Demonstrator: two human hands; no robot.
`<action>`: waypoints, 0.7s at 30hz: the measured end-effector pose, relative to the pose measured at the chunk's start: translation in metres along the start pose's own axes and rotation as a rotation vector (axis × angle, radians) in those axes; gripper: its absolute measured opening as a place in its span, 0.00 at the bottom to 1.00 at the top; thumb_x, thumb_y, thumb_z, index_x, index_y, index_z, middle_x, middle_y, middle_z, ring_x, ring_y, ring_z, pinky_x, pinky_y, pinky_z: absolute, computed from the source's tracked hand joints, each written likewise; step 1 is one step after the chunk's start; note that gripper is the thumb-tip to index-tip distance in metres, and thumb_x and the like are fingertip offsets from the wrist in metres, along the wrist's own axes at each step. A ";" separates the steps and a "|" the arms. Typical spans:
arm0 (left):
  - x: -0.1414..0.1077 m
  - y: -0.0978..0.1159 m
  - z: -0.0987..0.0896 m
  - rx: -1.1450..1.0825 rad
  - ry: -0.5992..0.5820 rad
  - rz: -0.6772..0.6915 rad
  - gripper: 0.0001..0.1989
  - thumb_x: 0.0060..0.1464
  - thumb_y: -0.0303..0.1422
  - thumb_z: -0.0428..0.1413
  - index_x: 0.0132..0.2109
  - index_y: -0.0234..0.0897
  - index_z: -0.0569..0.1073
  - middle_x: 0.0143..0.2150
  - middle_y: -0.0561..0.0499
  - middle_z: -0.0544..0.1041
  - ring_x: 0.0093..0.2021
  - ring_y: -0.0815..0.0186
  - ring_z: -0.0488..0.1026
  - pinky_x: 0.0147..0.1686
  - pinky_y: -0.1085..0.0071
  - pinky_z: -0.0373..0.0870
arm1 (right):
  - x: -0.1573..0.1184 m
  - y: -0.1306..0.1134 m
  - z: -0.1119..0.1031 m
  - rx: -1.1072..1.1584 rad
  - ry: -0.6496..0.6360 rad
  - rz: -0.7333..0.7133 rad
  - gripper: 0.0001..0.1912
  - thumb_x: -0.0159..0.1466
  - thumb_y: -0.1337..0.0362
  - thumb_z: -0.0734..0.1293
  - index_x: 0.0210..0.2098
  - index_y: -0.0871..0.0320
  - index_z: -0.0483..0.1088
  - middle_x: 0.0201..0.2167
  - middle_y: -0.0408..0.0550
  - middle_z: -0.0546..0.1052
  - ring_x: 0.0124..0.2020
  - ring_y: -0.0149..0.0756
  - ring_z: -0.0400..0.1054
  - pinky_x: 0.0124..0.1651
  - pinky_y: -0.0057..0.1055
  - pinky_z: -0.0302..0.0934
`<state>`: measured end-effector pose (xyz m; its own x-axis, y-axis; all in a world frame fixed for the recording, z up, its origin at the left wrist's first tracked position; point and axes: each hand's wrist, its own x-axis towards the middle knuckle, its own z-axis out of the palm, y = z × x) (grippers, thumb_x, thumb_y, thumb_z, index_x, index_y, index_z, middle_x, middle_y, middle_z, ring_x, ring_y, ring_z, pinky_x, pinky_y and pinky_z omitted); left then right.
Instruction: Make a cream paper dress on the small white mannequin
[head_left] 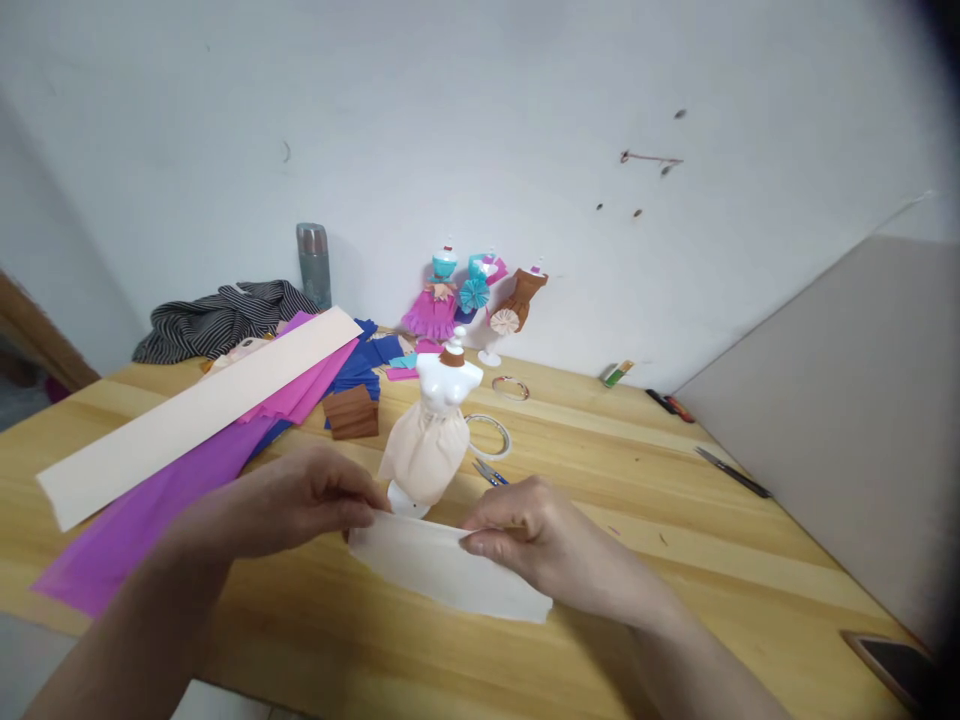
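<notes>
My left hand (315, 500) and right hand (540, 540) are working a little apart, each clamping the upper edge of a thin pale strip (442, 575) between thumb and fingers. The left is pinching near one end, the right is gripping further along, and the rest is hanging below and sloping away past my right hand. I judge that I am handling this top edge, perhaps folding or gathering it, though I cannot tell whether any pleat is forming under my fingertips. As I see it, the next move is calling for light, even pinches and an edge held taut between them, since such thin stuff could be creasing crookedly or tearing. The strip is sitting just in front of a white mannequin (448, 382), which is standing upright in a puffy cream skirt (426, 445). Small scissors (492, 474) and a pale ring (508, 440) are lying beside it on the wooden table (675, 500). Further left, a long cream strip (202, 410) is resting over purple sheets (157, 515), and three dressed figures (474, 293) are standing behind, near the wall (450, 120).
</notes>
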<state>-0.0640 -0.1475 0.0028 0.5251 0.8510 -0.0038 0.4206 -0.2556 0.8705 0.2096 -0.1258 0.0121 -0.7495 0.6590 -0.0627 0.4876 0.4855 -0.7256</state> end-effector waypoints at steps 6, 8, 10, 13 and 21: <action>0.014 0.027 -0.012 -0.022 0.603 -0.024 0.14 0.50 0.38 0.60 0.42 0.35 0.79 0.32 0.48 0.81 0.32 0.65 0.76 0.35 0.71 0.75 | 0.018 0.010 0.012 -0.202 -0.074 -0.030 0.15 0.57 0.73 0.65 0.15 0.60 0.65 0.14 0.36 0.56 0.18 0.23 0.47 0.22 0.23 0.42; 0.026 0.035 -0.013 -0.010 0.567 -0.043 0.20 0.48 0.39 0.62 0.48 0.37 0.77 0.44 0.46 0.81 0.43 0.60 0.77 0.43 0.67 0.74 | 0.020 0.012 0.012 -0.239 -0.083 -0.029 0.13 0.55 0.73 0.67 0.16 0.60 0.66 0.14 0.36 0.59 0.18 0.23 0.49 0.22 0.23 0.42; 0.038 0.037 -0.013 -0.025 0.488 -0.042 0.23 0.46 0.40 0.62 0.50 0.38 0.77 0.50 0.45 0.78 0.51 0.56 0.74 0.49 0.62 0.72 | 0.017 0.012 0.008 -0.265 -0.034 -0.003 0.09 0.54 0.72 0.68 0.19 0.59 0.70 0.16 0.37 0.66 0.18 0.24 0.54 0.22 0.24 0.45; 0.054 0.031 -0.014 -0.035 0.361 0.015 0.19 0.47 0.39 0.62 0.47 0.38 0.78 0.51 0.45 0.78 0.52 0.56 0.73 0.55 0.58 0.67 | 0.007 0.009 -0.004 -0.319 0.175 0.062 0.07 0.58 0.68 0.67 0.24 0.58 0.73 0.19 0.42 0.73 0.20 0.29 0.62 0.24 0.26 0.51; 0.077 0.025 -0.007 -0.272 0.236 0.087 0.18 0.45 0.40 0.64 0.42 0.32 0.79 0.43 0.42 0.80 0.42 0.58 0.76 0.42 0.64 0.74 | 0.029 0.002 -0.014 -0.105 0.709 -0.224 0.16 0.60 0.56 0.67 0.45 0.57 0.73 0.45 0.53 0.78 0.48 0.44 0.70 0.51 0.41 0.62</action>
<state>-0.0186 -0.0850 0.0273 0.3519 0.9220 0.1616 0.1537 -0.2272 0.9617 0.1952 -0.0975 0.0184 -0.3849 0.7329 0.5609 0.4242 0.6803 -0.5978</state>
